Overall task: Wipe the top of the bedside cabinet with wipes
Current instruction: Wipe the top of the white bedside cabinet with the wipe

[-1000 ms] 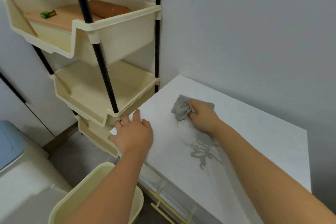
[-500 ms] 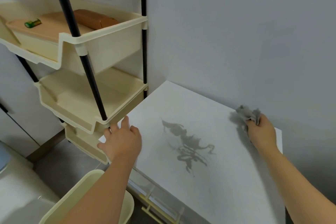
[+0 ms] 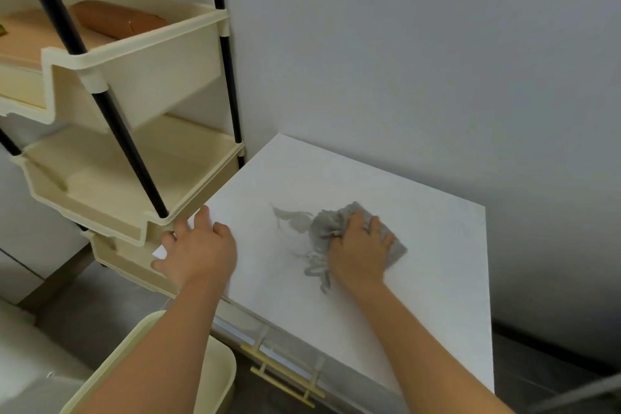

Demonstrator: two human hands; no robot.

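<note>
Bracing at the left first: left hand [image 3: 198, 252] laid on the near-left corner of the tabletop [image 3: 437, 279] of the bedside cabinet, just beside the cream shelf rack [image 3: 141, 198], fingers loosely spread, holding nothing. Keep it light there and clear of the rack's lowest tray. Moving right, near the middle of the tabletop: a grey smear [image 3: 290, 217], its right part touching the bunched edge of the grey wipe [image 3: 324, 228]. On top of the wipe, right hand [image 3: 361, 245], palm down, fingers straight and slightly fanned, pressing flat rather than pinching. Judged mid-stroke, smear only partly dealt with. Best done by flattening the bunched folds, keeping even pressure through the whole palm, and sweeping in overlapping passes across the smear. Further right, carry on to the bare stretch by the wall [image 3: 437, 77] and out to the far-right edge, leaving no strip unwiped.
</note>
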